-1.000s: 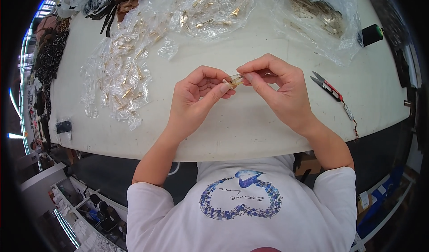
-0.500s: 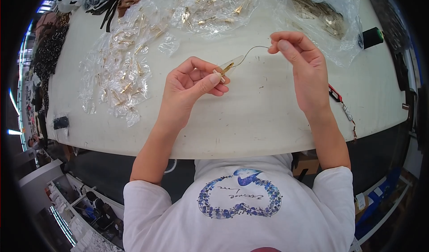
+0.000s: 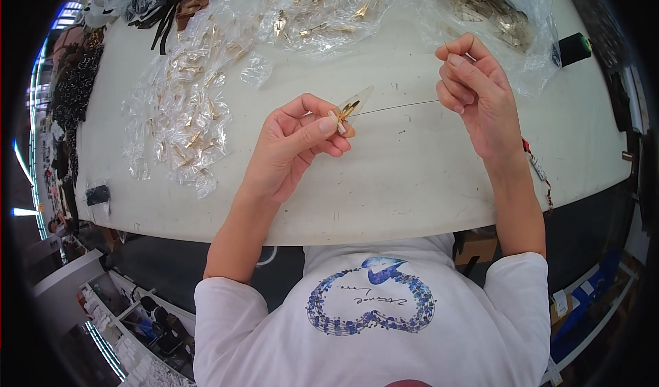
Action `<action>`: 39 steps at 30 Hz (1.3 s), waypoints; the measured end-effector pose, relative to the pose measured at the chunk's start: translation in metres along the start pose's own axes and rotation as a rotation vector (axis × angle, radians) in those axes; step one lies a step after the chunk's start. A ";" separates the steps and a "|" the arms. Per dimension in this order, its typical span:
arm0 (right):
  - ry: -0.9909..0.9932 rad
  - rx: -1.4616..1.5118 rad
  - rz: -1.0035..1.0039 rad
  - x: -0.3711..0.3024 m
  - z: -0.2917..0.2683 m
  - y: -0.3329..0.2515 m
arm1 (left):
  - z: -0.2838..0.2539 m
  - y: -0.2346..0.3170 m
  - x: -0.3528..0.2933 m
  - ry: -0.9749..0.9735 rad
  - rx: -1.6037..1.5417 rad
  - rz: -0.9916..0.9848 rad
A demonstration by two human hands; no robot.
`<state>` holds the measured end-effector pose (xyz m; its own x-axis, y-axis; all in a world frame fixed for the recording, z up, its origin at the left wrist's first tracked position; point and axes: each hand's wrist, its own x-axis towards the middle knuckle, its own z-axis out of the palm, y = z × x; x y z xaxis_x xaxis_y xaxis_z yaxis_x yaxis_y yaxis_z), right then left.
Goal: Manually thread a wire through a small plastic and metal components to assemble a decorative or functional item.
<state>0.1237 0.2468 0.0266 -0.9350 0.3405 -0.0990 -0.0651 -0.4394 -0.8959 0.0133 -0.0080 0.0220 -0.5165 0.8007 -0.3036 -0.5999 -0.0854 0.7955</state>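
Note:
Pinched between thumb and fingers, a small gold hair clip [image 3: 348, 109] with a pale translucent triangular piece is in my left hand [image 3: 292, 143]. A dark thread [image 3: 398, 106] runs from it in a nearly straight line to my right hand [image 3: 477, 88]. The fingers of that hand are curled closed round the thread, higher and further right over the table. A fine tip shows at its fingertips, too small to make out. Part of the clip is hidden behind my left fingers.
On the pale table [image 3: 384, 195], plastic bags with several gold clips [image 3: 195, 112] lie to the left and far middle. A bag of brownish flat pieces [image 3: 484, 9] is at the far right, beside a dark thread spool [image 3: 574, 49]. A red-handled tool [image 3: 527, 146] lies behind my right forearm.
My right hand has moved right and slightly up and its fingers have curled in. The thread, slack and curved before, is now drawn straight. My left hand stays nearly in place.

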 end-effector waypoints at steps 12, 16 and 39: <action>-0.096 -0.335 -0.167 -0.011 0.032 0.024 | 0.010 0.007 -0.009 0.092 0.149 0.118; -0.142 -0.354 -0.048 -0.019 0.046 0.024 | 0.007 0.007 -0.007 0.086 0.092 0.075; -0.166 -0.614 -0.285 -0.022 0.046 0.031 | 0.004 0.001 -0.004 0.019 0.075 0.022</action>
<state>0.1265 0.1872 0.0213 -0.9548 0.2193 0.2005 -0.1534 0.2144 -0.9646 0.0173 -0.0088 0.0260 -0.5411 0.7874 -0.2954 -0.5416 -0.0575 0.8387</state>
